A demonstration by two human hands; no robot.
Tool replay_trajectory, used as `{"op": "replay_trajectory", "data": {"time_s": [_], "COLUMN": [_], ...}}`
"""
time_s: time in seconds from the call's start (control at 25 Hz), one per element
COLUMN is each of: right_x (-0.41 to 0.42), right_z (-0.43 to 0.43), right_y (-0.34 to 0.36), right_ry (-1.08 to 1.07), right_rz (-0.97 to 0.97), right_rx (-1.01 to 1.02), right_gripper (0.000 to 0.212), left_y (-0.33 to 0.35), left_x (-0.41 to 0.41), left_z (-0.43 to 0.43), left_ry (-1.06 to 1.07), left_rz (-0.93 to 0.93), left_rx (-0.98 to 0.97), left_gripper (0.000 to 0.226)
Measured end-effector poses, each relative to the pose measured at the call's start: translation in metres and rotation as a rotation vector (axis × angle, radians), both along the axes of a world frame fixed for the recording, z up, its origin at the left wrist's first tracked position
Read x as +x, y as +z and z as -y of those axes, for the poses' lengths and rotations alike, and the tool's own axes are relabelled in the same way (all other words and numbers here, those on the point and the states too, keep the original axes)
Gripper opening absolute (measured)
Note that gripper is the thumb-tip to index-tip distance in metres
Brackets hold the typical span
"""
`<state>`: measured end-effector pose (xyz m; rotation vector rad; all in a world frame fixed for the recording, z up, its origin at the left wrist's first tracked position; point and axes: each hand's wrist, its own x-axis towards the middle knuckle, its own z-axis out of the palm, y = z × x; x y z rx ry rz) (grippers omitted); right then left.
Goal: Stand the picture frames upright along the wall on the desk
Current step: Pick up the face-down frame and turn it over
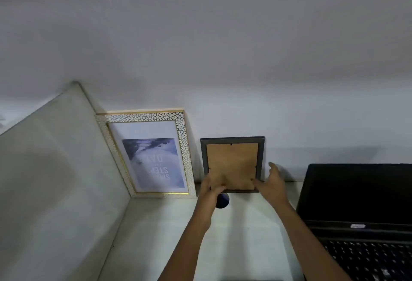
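A small dark picture frame (233, 141) stands upright against the white wall, its brown backing board facing me. My left hand (211, 188) grips its lower left corner. My right hand (273, 182) touches its lower right corner, fingers spread, the index finger raised beside the frame's right edge. To its left a larger frame (146, 117) with a white pebble pattern and gold trim leans against the wall in the corner, its print upside down. Both frames rest on the white desk (245, 225).
An open black laptop (356, 196) sits on the desk at the right, close to my right forearm. A pale partition panel (55, 169) walls the left side. A small dark round object (223, 201) lies just below the small frame.
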<state>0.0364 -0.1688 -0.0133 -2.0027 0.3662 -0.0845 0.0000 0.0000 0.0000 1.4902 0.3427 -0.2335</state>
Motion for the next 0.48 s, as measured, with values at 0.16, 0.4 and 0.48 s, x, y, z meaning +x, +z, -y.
{"op": "replay_trajectory", "data": {"time_s": [0.16, 0.4, 0.48], "right_x": [0.049, 0.041, 0.009], "right_z": [0.001, 0.013, 0.009], "right_y": [-0.027, -0.043, -0.03], "right_ry": [-0.045, -0.047, -0.021], "right_rz": [-0.076, 0.132, 0.227], "right_rx": [0.028, 0.146, 0.253], "right_gripper": [0.058, 0.024, 0.018], "left_y": [-0.021, -0.017, -0.013], "left_x": [0.062, 0.083, 0.043], "left_z": [-0.002, 0.002, -0.002], "left_ry": [0.076, 0.243, 0.309], "left_rz": [-0.063, -0.071, -0.07], "left_rx": [0.037, -0.16, -0.445], "left_gripper": [0.07, 0.034, 0.023]}}
